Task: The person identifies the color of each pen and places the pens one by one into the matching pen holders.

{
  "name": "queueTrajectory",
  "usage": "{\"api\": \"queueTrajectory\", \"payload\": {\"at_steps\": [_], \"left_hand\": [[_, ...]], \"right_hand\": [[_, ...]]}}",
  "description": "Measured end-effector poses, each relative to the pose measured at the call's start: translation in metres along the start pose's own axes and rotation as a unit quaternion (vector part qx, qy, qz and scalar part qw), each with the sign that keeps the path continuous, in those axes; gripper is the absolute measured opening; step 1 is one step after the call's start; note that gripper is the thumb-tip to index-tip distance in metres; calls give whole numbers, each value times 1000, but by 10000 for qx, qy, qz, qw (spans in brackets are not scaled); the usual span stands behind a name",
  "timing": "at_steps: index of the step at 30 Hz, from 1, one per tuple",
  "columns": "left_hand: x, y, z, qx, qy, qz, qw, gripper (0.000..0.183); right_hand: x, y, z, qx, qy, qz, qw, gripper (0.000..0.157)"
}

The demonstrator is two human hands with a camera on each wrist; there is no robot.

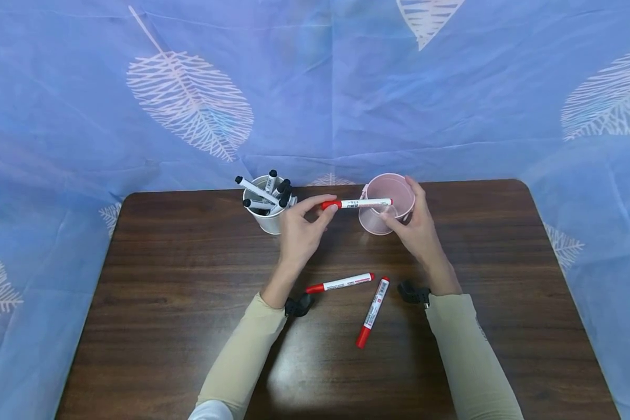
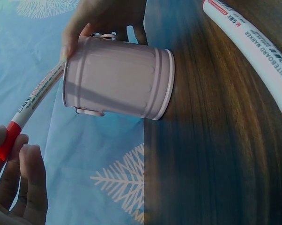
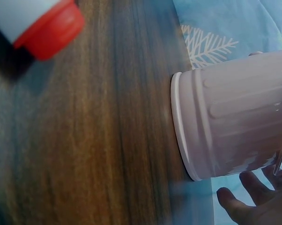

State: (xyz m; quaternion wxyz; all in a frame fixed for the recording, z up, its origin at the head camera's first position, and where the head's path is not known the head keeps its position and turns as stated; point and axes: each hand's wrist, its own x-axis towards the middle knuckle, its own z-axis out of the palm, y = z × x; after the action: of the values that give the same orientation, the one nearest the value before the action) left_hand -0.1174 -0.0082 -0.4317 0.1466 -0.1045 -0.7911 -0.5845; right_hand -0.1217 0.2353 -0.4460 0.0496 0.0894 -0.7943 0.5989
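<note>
My left hand (image 1: 300,236) pinches a whiteboard marker (image 1: 367,203) by its red cap, between thumb and fingertips. The marker lies level, its far end overlapping the mouth of a small pink bucket (image 1: 371,224) in the head view. In the left wrist view, that end of the marker (image 2: 38,93) meets the rim of the bucket (image 2: 115,79), close to the right thumb. My right hand (image 1: 419,233) holds the bucket at its right side, thumb on the front rim. The bucket (image 3: 244,112) stands upright on the table.
Two more red-capped markers, one crosswise (image 1: 346,282) and one slanted (image 1: 374,309), lie on the dark wooden table (image 1: 178,326) between the forearms. A white bucket (image 1: 269,224) with several black-capped markers (image 1: 257,189) stands left of the left hand. Behind the table hangs a blue cloth (image 1: 294,105).
</note>
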Motion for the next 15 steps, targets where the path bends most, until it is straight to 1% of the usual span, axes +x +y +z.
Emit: {"api": "queueTrajectory", "payload": {"at_steps": [6,10,15], "left_hand": [[3,0,2,320,18,177,9993,22],[7,1,4,519,53,296,9982,21],[15,5,8,834,20,565,9949,20]], "right_hand": [[0,-1,0,-60,66,-19,10000,88],[0,-2,1,-204,125,-92,9997,87],[-1,-4,1,-399,159,-62,9991,86]]}}
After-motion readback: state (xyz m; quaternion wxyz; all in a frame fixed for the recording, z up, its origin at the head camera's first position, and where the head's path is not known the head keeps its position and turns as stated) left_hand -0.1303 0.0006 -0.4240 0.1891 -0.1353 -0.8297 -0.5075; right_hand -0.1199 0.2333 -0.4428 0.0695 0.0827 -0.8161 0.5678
